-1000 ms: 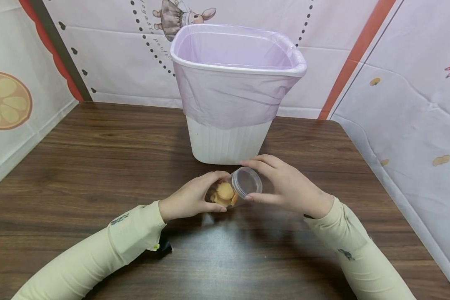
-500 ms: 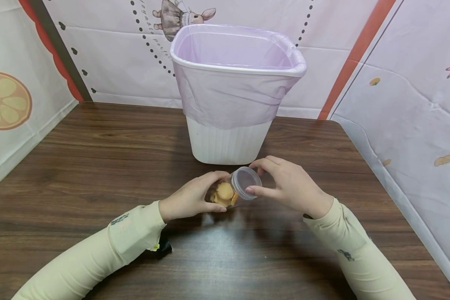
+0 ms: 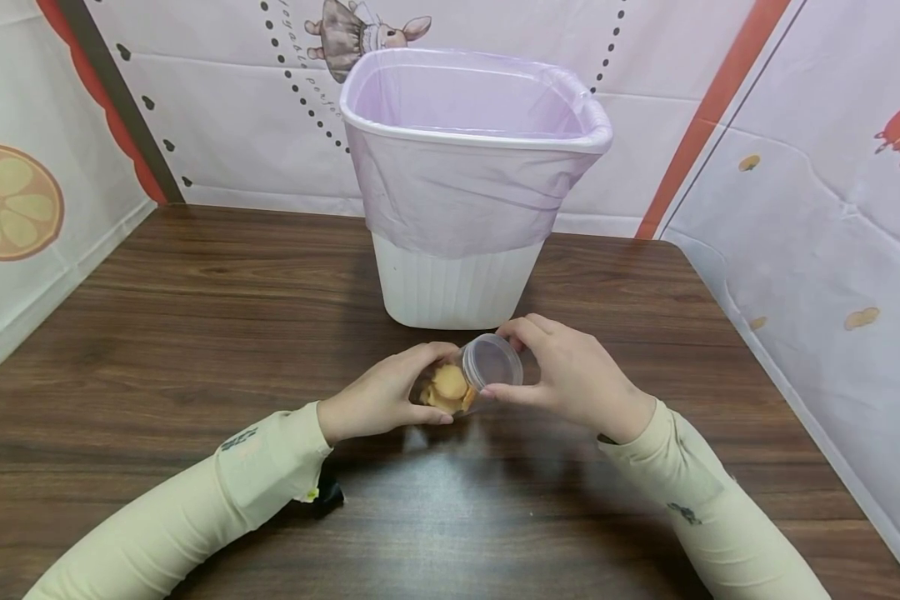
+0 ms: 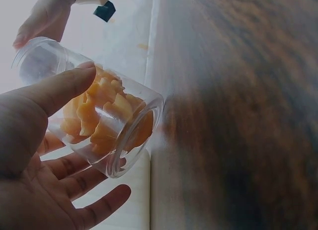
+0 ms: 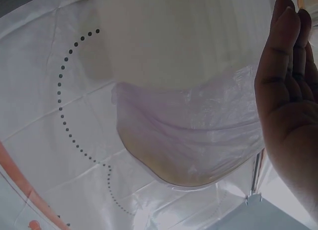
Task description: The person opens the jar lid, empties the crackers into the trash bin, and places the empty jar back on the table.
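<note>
A clear plastic jar [image 3: 465,357] of yellow-orange pieces [image 3: 447,388] is tilted, its lidded end up and to the right. My left hand [image 3: 386,396] grips the jar body from the left. In the left wrist view, the thumb of my left hand [image 4: 35,125] lies across the jar [image 4: 74,58], and the pieces [image 4: 107,108] gather toward its base. On the jar's clear lid [image 3: 497,362], my right hand [image 3: 581,375] has its thumb at the near edge and curled fingers at the far edge. The right wrist view shows my right hand [image 5: 290,101] along its right side.
Just beyond the jar, a white trash bin [image 3: 457,287] with a light purple liner [image 3: 465,200] stands on the wooden table [image 3: 232,333]. A small black object [image 3: 330,497] shows beside the left sleeve. Printed cloth walls [image 3: 780,250] surround the table.
My right hand's fingers drew back from the lid, curled, then came back onto its edge, with the thumb shifting left. My left hand and the jar have stayed in place.
</note>
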The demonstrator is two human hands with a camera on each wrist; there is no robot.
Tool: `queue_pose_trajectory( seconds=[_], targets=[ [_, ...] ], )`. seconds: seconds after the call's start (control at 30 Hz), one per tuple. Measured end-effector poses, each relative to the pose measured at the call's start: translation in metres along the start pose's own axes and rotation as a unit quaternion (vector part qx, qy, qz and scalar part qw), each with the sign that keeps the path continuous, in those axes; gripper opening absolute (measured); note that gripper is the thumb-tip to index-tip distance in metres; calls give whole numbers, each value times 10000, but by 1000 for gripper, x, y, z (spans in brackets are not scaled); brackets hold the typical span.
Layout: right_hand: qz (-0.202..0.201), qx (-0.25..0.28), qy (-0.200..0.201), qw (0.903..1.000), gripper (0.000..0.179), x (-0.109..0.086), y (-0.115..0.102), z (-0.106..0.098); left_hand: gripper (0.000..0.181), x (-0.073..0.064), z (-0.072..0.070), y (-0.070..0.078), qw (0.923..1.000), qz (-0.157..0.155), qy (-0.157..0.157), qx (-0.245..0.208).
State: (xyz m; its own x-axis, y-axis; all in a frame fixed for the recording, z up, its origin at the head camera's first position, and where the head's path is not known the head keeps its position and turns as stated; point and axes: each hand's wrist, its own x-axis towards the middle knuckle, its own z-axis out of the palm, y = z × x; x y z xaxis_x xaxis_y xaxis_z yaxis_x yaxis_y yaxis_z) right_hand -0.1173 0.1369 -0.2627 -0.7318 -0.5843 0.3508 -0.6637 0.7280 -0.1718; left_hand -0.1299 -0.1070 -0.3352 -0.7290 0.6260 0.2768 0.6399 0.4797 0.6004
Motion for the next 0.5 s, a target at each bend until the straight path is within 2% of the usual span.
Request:
queue_pose_trajectory(
  seconds=[0.27,0.5],
  targets=[
    [-218,17,-70,9997,58,0,0,-2,71,0,0,0,10000,13,-11,28],
    [-673,141,-90,9976,57,0,4,-3,71,0,-1,1,10000,26,7,37]
  ],
)
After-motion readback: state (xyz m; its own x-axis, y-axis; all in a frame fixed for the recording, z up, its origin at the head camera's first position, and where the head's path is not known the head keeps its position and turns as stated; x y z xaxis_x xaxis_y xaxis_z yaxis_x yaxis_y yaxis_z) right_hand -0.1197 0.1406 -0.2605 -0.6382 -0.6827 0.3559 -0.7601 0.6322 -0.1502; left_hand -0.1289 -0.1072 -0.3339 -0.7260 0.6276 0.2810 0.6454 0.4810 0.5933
